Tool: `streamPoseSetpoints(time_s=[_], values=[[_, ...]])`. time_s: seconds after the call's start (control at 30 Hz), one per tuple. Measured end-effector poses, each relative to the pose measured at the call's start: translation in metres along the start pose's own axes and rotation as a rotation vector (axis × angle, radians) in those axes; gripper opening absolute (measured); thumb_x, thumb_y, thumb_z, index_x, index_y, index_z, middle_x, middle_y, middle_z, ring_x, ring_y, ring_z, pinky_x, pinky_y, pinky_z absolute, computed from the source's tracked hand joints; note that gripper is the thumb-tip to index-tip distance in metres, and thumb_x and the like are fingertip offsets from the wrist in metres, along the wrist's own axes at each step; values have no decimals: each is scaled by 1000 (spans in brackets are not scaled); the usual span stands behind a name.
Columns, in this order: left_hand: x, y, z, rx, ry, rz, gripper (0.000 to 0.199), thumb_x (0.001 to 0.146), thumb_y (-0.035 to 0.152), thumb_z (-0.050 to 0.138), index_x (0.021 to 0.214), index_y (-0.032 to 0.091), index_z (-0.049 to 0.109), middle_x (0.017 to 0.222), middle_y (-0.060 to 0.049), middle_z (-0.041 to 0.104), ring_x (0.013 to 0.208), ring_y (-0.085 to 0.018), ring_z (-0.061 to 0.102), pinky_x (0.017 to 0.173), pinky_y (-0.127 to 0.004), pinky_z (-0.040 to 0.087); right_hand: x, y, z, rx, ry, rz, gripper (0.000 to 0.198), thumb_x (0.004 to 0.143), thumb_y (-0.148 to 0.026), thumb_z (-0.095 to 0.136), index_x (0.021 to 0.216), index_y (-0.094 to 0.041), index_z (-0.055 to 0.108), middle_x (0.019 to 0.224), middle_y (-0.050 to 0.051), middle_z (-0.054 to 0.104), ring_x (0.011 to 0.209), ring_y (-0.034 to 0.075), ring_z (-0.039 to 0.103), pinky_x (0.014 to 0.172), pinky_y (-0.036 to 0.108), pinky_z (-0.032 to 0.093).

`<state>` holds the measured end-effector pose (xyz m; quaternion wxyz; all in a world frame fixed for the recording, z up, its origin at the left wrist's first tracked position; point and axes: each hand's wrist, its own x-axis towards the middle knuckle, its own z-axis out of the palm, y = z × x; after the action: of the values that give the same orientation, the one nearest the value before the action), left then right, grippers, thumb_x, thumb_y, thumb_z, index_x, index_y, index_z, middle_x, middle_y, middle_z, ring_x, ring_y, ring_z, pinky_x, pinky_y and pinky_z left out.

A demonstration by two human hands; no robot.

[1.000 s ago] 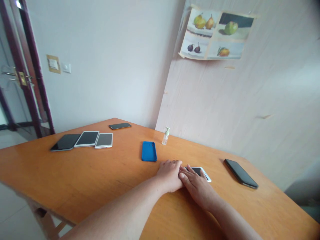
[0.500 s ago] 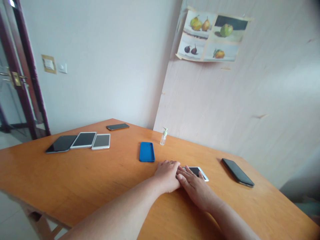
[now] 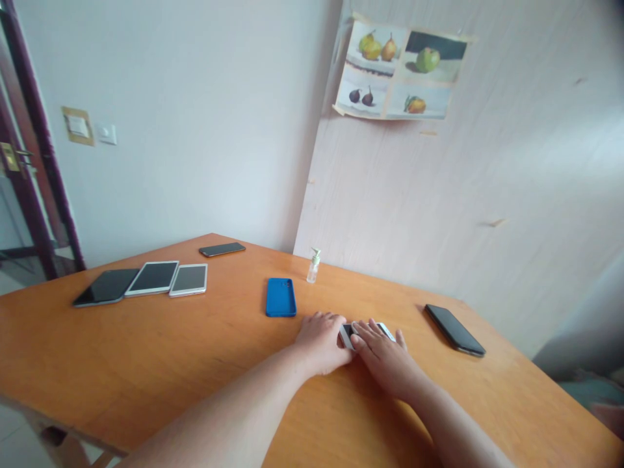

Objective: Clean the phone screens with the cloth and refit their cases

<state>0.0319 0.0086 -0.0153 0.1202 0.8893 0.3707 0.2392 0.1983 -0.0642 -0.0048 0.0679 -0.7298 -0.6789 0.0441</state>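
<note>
A white smartphone (image 3: 385, 330) lies on the wooden table, its dark screen facing up and mostly covered by my hands. My left hand (image 3: 322, 341) grips its left end, the thumb at the near edge and the fingers curled at the far side. Across the screen lies my right hand (image 3: 383, 354), palm down with fingers stretched out and the thumb apart. A small pale edge shows by the right fingertips; I cannot tell what it is. Just beyond my left hand sits a blue phone case (image 3: 281, 298), hollow side up.
A small clear pump bottle (image 3: 313, 268) stands behind the case. A dark phone (image 3: 454, 329) lies to the right, another black phone (image 3: 222, 249) at the far corner. On the left are a dark tablet (image 3: 106, 287), a white tablet (image 3: 153, 277) and a smaller white device (image 3: 189, 279).
My right hand has slid across the phone, uncovering a strip of screen beside my left hand and covering more of the right part. The whole view has shifted slightly.
</note>
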Motion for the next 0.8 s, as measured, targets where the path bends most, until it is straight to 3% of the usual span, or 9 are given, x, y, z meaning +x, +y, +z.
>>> streamPoseSetpoints(time_s=[0.07, 0.2, 0.27, 0.33, 0.43, 0.53, 0.8], values=[[0, -1, 0, -1, -3, 0, 38, 75, 52, 58, 103, 27, 60, 103, -6, 67, 98, -29, 59, 82, -40, 45, -1, -4, 0, 28, 19, -45, 54, 99, -52, 21, 142, -30, 46, 151, 4, 41, 144, 27, 25, 110, 70, 3], [0, -1, -2, 5, -26, 7, 37, 72, 51, 62, 99, 25, 60, 102, -6, 66, 98, -29, 58, 82, -40, 45, 5, 11, -3, 26, 130, 34, 39, 97, -39, 36, 125, -33, 62, 134, 3, 60, 133, 28, 45, 111, 66, 9], [0, 0, -3, 5, -41, 9, 36, 72, 50, 62, 99, 25, 60, 103, -6, 66, 99, -29, 58, 83, -40, 45, 8, 19, -4, 59, 175, 63, 35, 94, -34, 40, 114, -32, 68, 119, 3, 70, 117, 25, 59, 111, 56, 23], [0, 0, -5, 6, -60, 6, 38, 73, 51, 62, 101, 25, 60, 105, -6, 65, 101, -29, 58, 85, -40, 44, 9, 23, -4, 142, 213, 65, 34, 93, -33, 40, 106, -28, 71, 106, 3, 74, 100, 22, 67, 100, 41, 41], [0, 0, -5, 16, -64, 4, 38, 73, 51, 61, 101, 25, 61, 106, -7, 64, 101, -29, 57, 84, -41, 45, 11, 21, -2, 322, 277, 46, 33, 92, -36, 41, 102, -25, 70, 97, 4, 75, 90, 20, 68, 79, 29, 49], [1, 0, -4, 14, -52, 15, 38, 73, 50, 61, 102, 26, 61, 103, -7, 65, 99, -29, 58, 84, -42, 45, 14, 20, 3, 405, 332, 74, 31, 90, -40, 44, 101, -24, 67, 94, 3, 74, 87, 20, 67, 75, 27, 48], [0, -2, -1, 1, -49, 19, 38, 74, 50, 61, 104, 27, 61, 105, -6, 64, 103, -29, 57, 87, -40, 44, 18, 32, 2, 110, 300, 174, 24, 88, -30, 49, 96, -25, 71, 94, 5, 67, 93, 20, 61, 77, 27, 42]])
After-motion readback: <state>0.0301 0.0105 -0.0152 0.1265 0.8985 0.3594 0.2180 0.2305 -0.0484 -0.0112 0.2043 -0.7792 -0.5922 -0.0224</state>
